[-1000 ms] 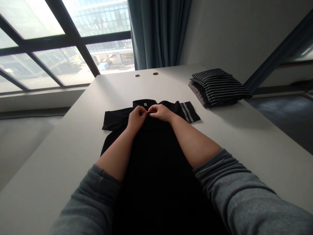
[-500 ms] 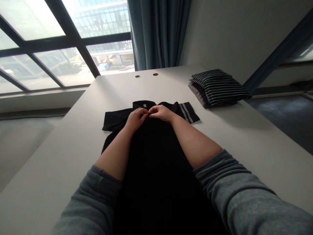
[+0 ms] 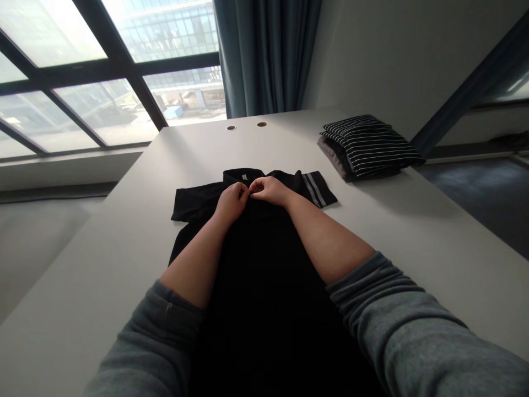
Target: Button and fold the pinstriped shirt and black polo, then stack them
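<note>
ok, both hands in at the neck of the black shirt [image 3: 264,275]. it lies flat on the table [image 3: 413,231], front up, running from the near edge up the middle, collar [image 3: 242,175] pointing to the far edge. laid that way prob so the neck opening sits within reach of both arms.

left hand [image 3: 232,199] & right hand [image 3: 268,190] are knuckle to knuckle, fingertips meeting just below the collar. both curled tight, each pinching a bit of the shirt front. looks like small two-finger work, which would explain why they're so close. what sits betw the tips is too small to tell. wrists rest on the cloth, which pins it flat.

small pale label [image 3: 245,176] shows inside the collar, so the neck is open to the camera. short sleeves spread out to either side: left one plain black, right one w/ a striped cuff [image 3: 314,189] lying toward the table's right edge. grey sweatshirt sleeves [image 3: 413,331] are pushed up past the forearms, out of the way of the fabric, i'd say.

far right corner: folded striped pile [image 3: 370,144], well apart from the hands, squared up near the right edge. two cable holes [image 3: 231,128] near the far edge. window [image 3: 103,82] & curtain [image 3: 264,55] behind the table.
</note>
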A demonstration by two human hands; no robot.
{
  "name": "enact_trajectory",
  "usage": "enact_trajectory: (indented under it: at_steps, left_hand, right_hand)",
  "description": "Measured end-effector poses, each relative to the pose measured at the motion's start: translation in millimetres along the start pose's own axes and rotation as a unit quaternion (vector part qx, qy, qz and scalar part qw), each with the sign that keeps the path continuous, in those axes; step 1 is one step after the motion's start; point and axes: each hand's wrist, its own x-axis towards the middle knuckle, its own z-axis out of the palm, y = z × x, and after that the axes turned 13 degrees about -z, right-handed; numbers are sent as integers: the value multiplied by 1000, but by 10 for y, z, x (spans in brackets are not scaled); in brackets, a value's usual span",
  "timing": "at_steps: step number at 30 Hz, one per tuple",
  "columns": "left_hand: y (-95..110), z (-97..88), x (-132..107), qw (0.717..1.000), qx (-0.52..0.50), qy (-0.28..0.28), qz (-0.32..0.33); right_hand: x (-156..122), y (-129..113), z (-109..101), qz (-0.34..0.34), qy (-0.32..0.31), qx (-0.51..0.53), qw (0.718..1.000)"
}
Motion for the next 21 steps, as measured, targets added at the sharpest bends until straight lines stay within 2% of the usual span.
enact_trajectory:
  at_steps: [9, 12, 16, 21]
  left_hand:
    - [145, -9, -67, 993, 117, 29, -18]
    - [145, 7, -60, 994, 93, 31, -39]
    - [99, 12, -34, 996, 20, 31, -86]
    - [73, 18, -28, 994, -25, 31, -100]
  right_hand:
    - [12, -21, 38, -38, 5, -103, 994]
    - [-2, -47, 43, -40, 8, -110, 993]
    - [-21, -97, 25, -30, 14, -69, 997]
    - [-23, -128, -5, 4, 20, -41, 999]
